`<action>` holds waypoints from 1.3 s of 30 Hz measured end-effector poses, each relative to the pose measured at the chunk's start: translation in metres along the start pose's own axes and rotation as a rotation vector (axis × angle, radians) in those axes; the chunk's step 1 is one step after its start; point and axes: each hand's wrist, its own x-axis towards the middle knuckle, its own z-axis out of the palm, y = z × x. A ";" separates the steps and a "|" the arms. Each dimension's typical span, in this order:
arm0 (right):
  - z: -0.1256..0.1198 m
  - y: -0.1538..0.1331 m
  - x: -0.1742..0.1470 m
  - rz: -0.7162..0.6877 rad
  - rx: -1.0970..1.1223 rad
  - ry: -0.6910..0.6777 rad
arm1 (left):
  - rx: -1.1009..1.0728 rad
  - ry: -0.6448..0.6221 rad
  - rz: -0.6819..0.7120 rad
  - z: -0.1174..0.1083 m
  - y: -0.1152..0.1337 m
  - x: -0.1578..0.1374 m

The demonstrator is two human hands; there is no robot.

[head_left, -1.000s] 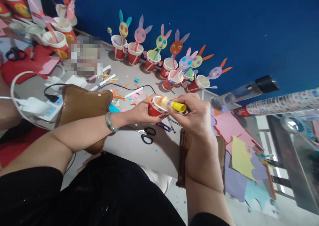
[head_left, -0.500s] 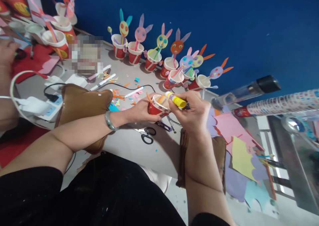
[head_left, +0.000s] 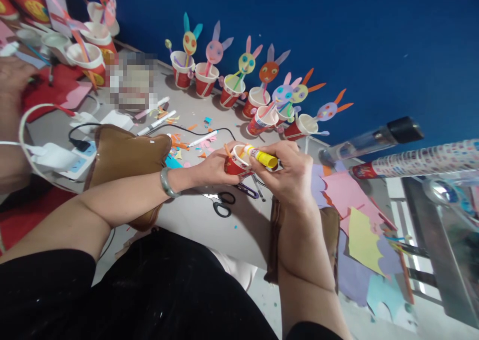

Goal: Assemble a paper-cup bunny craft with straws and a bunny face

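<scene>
1. The left hand [head_left: 215, 169] has its fingers and thumb closed around a red paper cup [head_left: 236, 170]; this cup is above the table [head_left: 239, 235], in front of the person's body, with its open mouth turned upward and somewhat tilted; an orange strip [head_left: 227, 150] stands out at its rim.
2. The right hand [head_left: 287, 172] has its fingers clamped on a yellow tube [head_left: 265, 159]; the white end of the tube is at the cup's mouth, but whether it touches the inner wall, I cannot tell.
3. Near the cup, on the table, lie black-handled scissors [head_left: 223, 208] and a purple cutter [head_left: 247, 190]; farther away are a white pen [head_left: 202, 139] and small paper scraps [head_left: 179, 143].
4. Along the blue wall [head_left: 299, 15] stand several red cups [head_left: 230, 98], each bearing a paper rabbit head [head_left: 247, 64].
5. A brown cushion [head_left: 129, 155] lies beneath the left forearm; sheets of coloured paper [head_left: 362, 235] are spread at the right side; at the far left there is another person's hand [head_left: 15, 80], partly blurred, and the state of its fingers I cannot tell.
</scene>
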 end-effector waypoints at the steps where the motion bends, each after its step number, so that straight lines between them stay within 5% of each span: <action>1: 0.001 -0.001 0.000 0.004 -0.015 0.004 | 0.010 0.006 0.005 0.000 0.000 0.000; 10: 0.010 0.002 -0.001 0.033 -0.051 0.119 | -0.029 -0.089 0.068 0.003 0.006 -0.003; 15: 0.000 0.000 -0.003 0.098 -0.032 0.222 | -0.072 -0.003 -0.013 0.001 0.003 -0.001; 25: -0.004 -0.003 -0.001 0.055 0.022 -0.037 | 0.010 0.017 -0.009 0.001 0.001 -0.002; 39: 0.008 0.006 0.000 0.027 -0.052 0.189 | -0.126 -0.031 -0.015 0.003 0.007 -0.005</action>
